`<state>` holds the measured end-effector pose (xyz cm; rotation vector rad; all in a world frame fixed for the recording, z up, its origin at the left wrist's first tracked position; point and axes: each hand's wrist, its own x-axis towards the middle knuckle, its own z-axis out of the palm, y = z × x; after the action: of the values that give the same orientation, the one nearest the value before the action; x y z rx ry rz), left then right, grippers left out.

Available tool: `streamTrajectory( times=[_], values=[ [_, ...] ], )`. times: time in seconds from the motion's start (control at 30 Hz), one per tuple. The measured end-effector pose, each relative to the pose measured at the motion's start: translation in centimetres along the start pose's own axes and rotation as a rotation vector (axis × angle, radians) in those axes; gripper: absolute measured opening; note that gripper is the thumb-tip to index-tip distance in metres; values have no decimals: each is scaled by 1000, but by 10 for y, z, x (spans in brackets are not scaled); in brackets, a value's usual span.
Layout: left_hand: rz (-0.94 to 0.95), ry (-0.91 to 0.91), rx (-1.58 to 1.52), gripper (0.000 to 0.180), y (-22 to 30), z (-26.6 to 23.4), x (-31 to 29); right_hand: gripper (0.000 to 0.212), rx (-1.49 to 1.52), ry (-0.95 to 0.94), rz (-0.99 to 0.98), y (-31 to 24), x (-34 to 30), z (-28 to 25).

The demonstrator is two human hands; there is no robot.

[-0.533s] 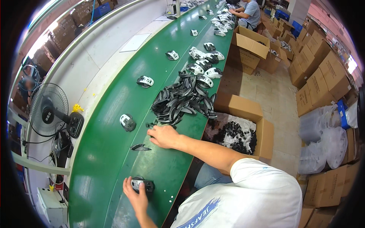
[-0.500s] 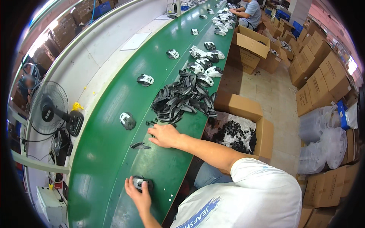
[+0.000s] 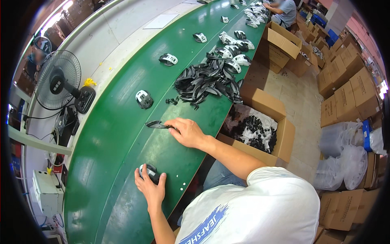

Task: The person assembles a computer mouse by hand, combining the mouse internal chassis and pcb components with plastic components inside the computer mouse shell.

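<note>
My right hand [image 3: 187,132] has just moved. A blink ago it was up by the small black bits [image 3: 172,101] near the big pile of black curved pieces [image 3: 203,79]. Now it is away from those bits, and my fingertips are at the right end of one thin curved black piece [image 3: 154,124] that lies by itself on the green belt [image 3: 101,154]. My finger and thumb are close around that end, but I cannot tell if they pinch it tight. My left hand [image 3: 152,191] has stayed on its black and white part [image 3: 152,173]. My fingers are on one side and my thumb is on the other, so they are clamped on it. It sits on the belt, nearer to me than the thin piece. So now each hand is at its own piece, and the two pieces are still apart.
</note>
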<state>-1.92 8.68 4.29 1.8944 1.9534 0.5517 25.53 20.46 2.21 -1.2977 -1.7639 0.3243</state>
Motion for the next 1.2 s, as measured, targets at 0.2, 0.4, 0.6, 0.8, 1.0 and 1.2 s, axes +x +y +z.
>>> streamTrajectory(
  times=[0.2, 0.4, 0.6, 0.8, 1.0, 1.2],
  values=[
    [58, 20, 98, 81, -26, 0, -26, 32, 137, -209, 28, -40, -45, -9],
    [-99, 53, -289, 64, -36, -18, -41, 27, 253, -408, 79, -42, -60, -17],
    [-403, -189, -1699, 57, 0, -25, -36, 27, 728, -566, 294, -84, -47, -23],
    [-349, -236, -1917, 62, 22, -39, -43, 24, 814, -715, 285, -118, -41, -31],
    [-413, -204, -2048, 62, 26, -41, -52, 17, 756, -543, 103, -133, -50, -22],
    [-494, -230, -2111, 63, 31, -40, -57, 25, 575, -445, -172, -136, -55, -13]
  ],
)
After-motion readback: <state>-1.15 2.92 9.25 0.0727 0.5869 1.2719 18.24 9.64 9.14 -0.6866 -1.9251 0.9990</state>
